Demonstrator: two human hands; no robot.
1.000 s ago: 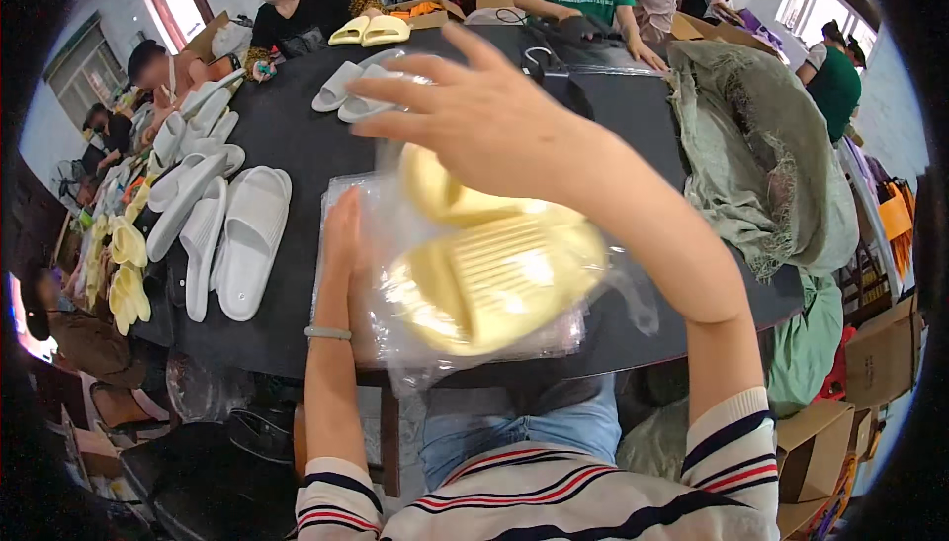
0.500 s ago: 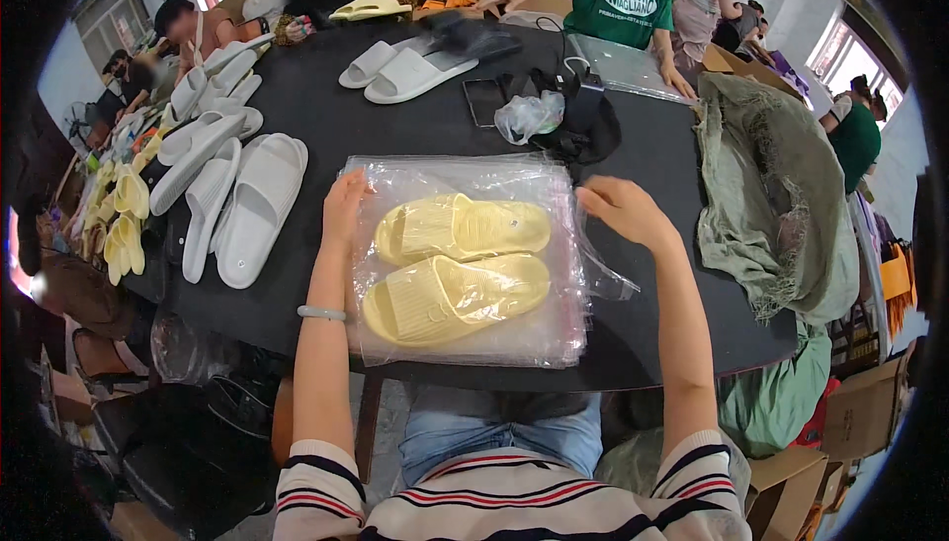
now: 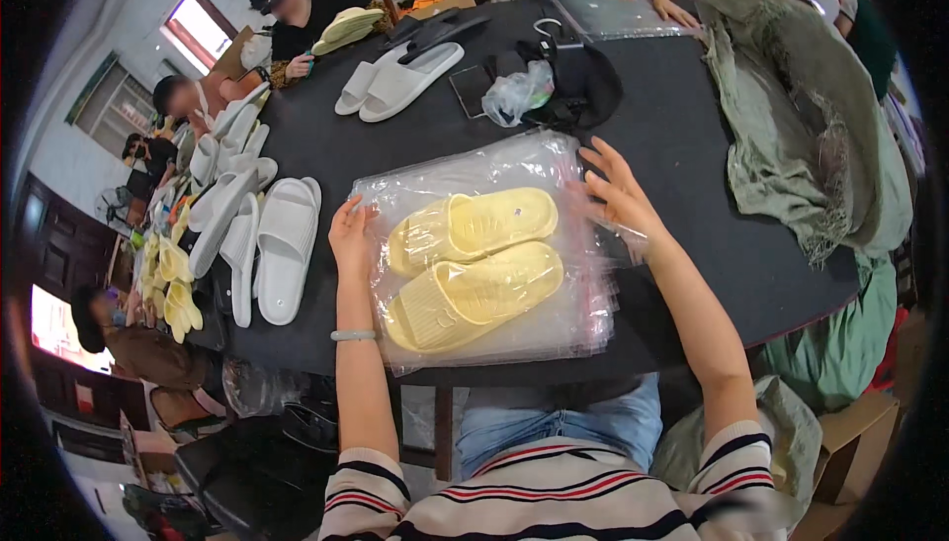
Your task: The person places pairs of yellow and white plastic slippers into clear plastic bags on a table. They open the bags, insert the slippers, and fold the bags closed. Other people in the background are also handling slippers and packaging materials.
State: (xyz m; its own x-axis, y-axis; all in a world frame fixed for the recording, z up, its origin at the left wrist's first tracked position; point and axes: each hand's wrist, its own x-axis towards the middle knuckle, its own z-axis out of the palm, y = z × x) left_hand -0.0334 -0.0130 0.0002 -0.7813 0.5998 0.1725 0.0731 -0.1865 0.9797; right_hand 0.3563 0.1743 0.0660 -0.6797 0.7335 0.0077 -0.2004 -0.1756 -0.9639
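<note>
In front of me a pair of pale yellow slippers [image 3: 477, 294] lies side by side inside a clear plastic bag [image 3: 465, 170], on a stack of similar bags with pinkish right-hand edges. At the left edge of the bag rests my left hand [image 3: 350, 234], its fingers laid along the plastic and not clearly gripping it. My right hand [image 3: 618, 190] is beside the upper right edge, fingers stretched and apart. The clear flap of the bag sticks out to the right, under and against that hand's palm side.
White slippers [image 3: 287, 249] stand in rows on the black table [image 3: 692, 274] at left, yellow ones [image 3: 178, 289] beyond. Grey slippers [image 3: 410, 81], a phone [image 3: 473, 92] and a black bag [image 3: 588, 86] lie farther back. Green-grey cloth [image 3: 791, 116] covers the right side. Co-workers sit opposite.
My right hand's fingers have spread out beside the bag's flap. My left hand stays at the left edge. The whole view has turned slightly. A co-worker now holds up a pale yellow-green slipper.
</note>
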